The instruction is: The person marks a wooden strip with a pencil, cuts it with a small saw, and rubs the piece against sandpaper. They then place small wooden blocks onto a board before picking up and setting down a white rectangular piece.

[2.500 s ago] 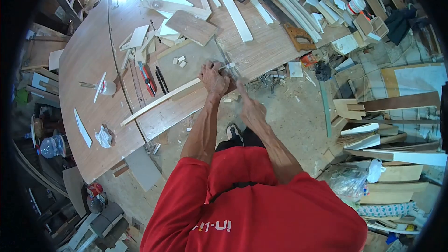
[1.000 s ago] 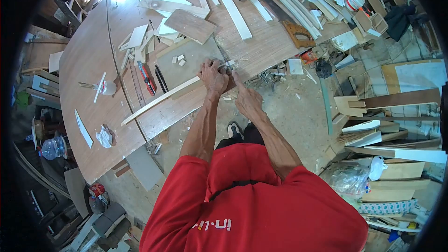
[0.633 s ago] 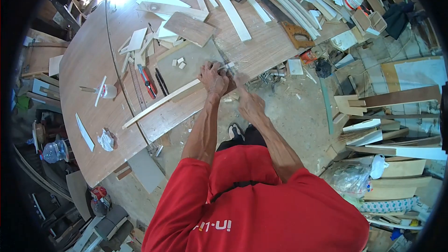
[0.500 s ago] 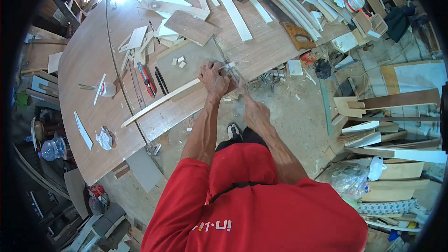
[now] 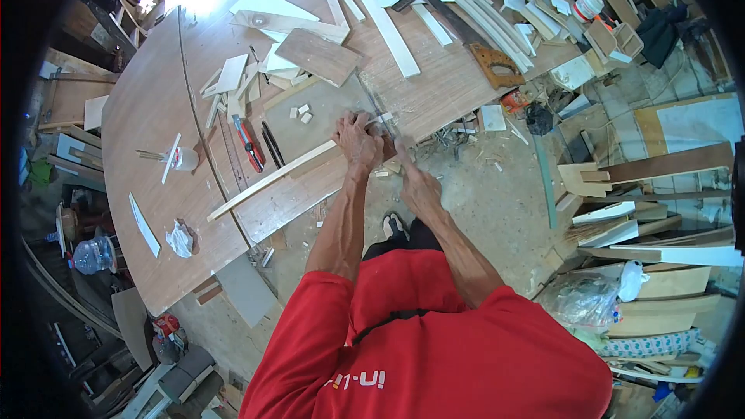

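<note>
My left hand point(image 5: 359, 142) presses down on a thin, pale wooden strip point(image 5: 272, 180) near the table's front edge, fingers curled around it. The strip's far end pokes out just past my fingers. Close by on the right, my right hand point(image 5: 421, 190) is closed, its index finger pointing forward towards the strip. Whatever it grips is blurred and mostly hidden. Several small cut wooden blocks point(image 5: 301, 113) lie on a grey board point(image 5: 330, 101) beyond the strip. A red utility knife point(image 5: 251, 145) rests to the left, beside two dark pens or pencils point(image 5: 272, 145).
A handsaw with a wooden handle point(image 5: 497, 67) lies on the table point(image 5: 147, 109) at the right. Wood offcuts point(image 5: 318, 56) are piled at the back. A white cup point(image 5: 185, 158) and crumpled paper point(image 5: 179, 240) stand on the left. Scrap wood point(image 5: 660, 256) crowds the right side.
The view has shifted slightly, so the table appears a little lower. My left hand still holds the strip down, and my right hand stays close beside it, its fingertip still blurred.
</note>
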A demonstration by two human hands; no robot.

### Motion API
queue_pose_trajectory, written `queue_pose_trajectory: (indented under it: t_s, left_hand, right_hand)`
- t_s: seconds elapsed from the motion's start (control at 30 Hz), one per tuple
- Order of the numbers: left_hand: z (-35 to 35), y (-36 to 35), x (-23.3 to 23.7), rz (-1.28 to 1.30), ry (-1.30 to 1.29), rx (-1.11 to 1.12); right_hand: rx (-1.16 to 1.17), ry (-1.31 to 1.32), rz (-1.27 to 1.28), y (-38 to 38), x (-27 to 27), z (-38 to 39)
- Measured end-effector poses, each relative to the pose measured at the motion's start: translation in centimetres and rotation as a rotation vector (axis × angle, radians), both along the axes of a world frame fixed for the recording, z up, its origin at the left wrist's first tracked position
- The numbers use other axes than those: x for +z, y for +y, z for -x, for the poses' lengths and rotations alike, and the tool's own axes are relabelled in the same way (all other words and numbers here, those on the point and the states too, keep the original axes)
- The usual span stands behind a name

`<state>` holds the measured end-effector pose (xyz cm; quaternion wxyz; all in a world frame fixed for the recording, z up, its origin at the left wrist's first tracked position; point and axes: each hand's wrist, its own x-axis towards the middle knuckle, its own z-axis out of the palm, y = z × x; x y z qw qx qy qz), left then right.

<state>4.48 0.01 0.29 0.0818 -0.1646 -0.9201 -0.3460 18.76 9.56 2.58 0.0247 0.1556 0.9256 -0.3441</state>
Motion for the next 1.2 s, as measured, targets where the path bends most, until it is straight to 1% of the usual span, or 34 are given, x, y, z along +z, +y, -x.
queue_pose_trajectory:
  t_s: [0.07,0.1,0.13,0.2,0.3,0.33,0.4,0.43,0.5,0.53,0.6,0.63,0.7,0.73,0.8,0.83,0.9,1.0,1.03,1.1,1.2]
  left_hand:
    - [0.2,0.0,-1.4,-0.035,0.020,0.015]
    - [0.3,0.1,-1.2,-0.039,0.017,0.021]
    - [0.1,0.0,-0.9,-0.030,0.014,0.018]
    - [-0.1,0.0,-0.6,-0.017,0.015,0.005]
    - [0.1,-0.1,-0.6,0.009,0.009,0.007]
    - [0.0,-0.2,-0.4,0.012,0.002,-0.005]
    - [0.0,-0.1,-0.1,0.010,-0.009,-0.007]
    - [0.1,-0.1,0.1,0.035,-0.022,-0.001]
    - [-0.4,-0.3,-0.1,0.068,-0.046,0.000]
    - [-0.1,-0.1,-0.3,0.050,-0.043,0.008]
    - [-0.1,-0.1,-0.6,0.038,-0.040,0.011]
    - [0.0,-0.2,-0.6,0.043,-0.033,0.013]
    - [0.1,0.0,-0.6,0.041,-0.029,0.019]
    - [0.2,-0.1,-0.6,0.032,-0.020,0.012]
    - [-0.3,-0.3,-0.7,0.030,-0.022,0.009]
    - [-0.3,-0.3,-0.5,0.020,-0.023,0.011]
    - [-0.1,-0.1,-0.3,0.011,-0.012,0.007]
    - [0.0,0.0,-0.3,0.004,0.033,-0.011]
    - [0.0,0.1,-0.4,0.010,0.018,0.000]
    - [0.1,0.1,-0.4,0.017,0.002,0.016]
    - [-0.1,-0.1,-0.4,0.010,0.028,0.004]
  right_hand:
    - [0.033,-0.012,-0.023,0.1,-2.3,-2.3]
    - [0.070,-0.024,-0.047,0.3,-3.0,-3.0]
    - [0.072,-0.031,-0.045,0.2,-1.8,-2.4]
    - [0.001,-0.039,0.026,0.1,0.6,0.3]
    - [0.016,-0.038,-0.022,-0.1,1.7,1.7]
    - [0.013,-0.035,-0.025,0.0,2.1,1.0]
    - [0.017,-0.112,0.020,0.1,3.0,-1.4]
    - [0.022,-0.115,0.018,0.2,3.2,-1.1]
    - [0.043,-0.132,-0.075,0.3,3.2,-0.4]
    - [0.041,-0.129,-0.075,0.4,2.7,0.5]
    - [0.058,0.003,-0.070,0.2,1.7,2.0]
    - [0.051,0.006,-0.066,0.1,1.7,1.5]
    - [0.013,-0.105,0.003,0.1,2.0,-0.5]
    - [0.014,-0.107,0.001,0.2,1.8,-1.1]
    - [-0.008,0.007,0.019,-0.1,0.9,-2.5]
    - [-0.010,0.004,0.024,-0.2,0.0,-1.9]
    - [0.034,0.103,-0.070,0.0,-1.3,0.9]
    - [0.020,0.127,-0.058,0.0,-1.3,0.4]
    - [0.018,0.126,-0.061,0.2,-2.0,-0.8]
    - [0.016,-0.055,0.113,0.6,-3.3,-3.6]
    - [0.017,-0.064,0.042,0.3,1.2,-1.5]
